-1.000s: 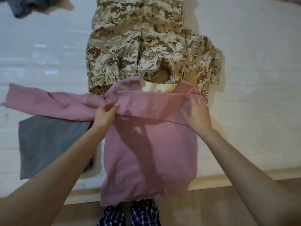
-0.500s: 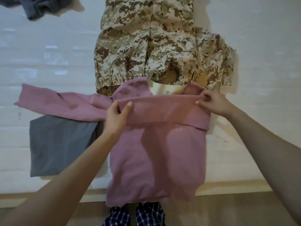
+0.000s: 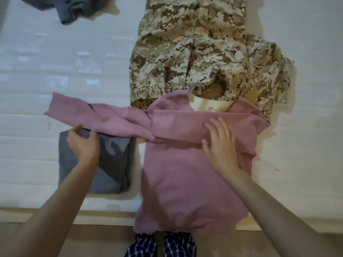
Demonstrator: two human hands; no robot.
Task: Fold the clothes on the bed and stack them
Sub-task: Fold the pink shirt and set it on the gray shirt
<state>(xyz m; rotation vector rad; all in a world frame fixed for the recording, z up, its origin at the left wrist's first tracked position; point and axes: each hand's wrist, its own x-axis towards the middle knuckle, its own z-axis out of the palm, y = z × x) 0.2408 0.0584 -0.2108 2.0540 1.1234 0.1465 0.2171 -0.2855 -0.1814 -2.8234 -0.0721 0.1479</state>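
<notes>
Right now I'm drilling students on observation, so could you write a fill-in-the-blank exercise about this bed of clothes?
The right hand lies flat on the ___ sweater.
The sweater's outstretched sleeve partly covers a folded ___ garment.
Beyond the sweater's collar lies a uniform in a ___ pattern.
Missing words: pink; grey; camouflage.

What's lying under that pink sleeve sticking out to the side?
A folded grey garment: the sleeve covers its top edge. How far it runs beneath the sleeve is hidden.
</notes>
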